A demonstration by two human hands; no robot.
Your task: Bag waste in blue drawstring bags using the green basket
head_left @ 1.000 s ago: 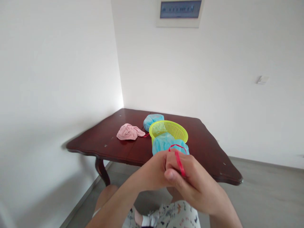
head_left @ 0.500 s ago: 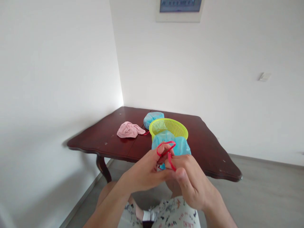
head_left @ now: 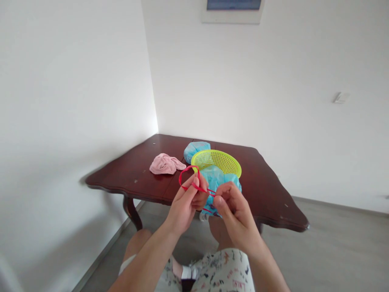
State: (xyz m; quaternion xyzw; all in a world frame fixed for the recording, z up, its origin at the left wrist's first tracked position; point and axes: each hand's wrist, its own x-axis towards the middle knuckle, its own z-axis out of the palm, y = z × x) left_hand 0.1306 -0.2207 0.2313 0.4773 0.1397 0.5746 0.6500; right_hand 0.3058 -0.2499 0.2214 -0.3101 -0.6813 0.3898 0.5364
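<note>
A red drawstring [head_left: 181, 177] forms a loop above my left hand [head_left: 189, 200], whose thumb and fingers pinch it. From there the string runs across to my right hand [head_left: 233, 209], where thumb and forefinger grip its other part. Just behind both hands is a blue plastic bag [head_left: 213, 175], partly hidden by them, leaning against a yellow-green plastic basket [head_left: 232, 162]. Another red strand crosses the bag's lower part between my hands.
On the dark red wooden table [head_left: 121, 170] lies a crumpled pink cloth [head_left: 165, 164], left of the basket. A second blue plastic bag [head_left: 196, 150], bunched up, sits behind the basket. White walls [head_left: 267, 81] meet in a corner behind the table.
My hands have moved apart, the left going leftward with the loop. The red string now stretches between them, where before it was bunched close at the fingers.
</note>
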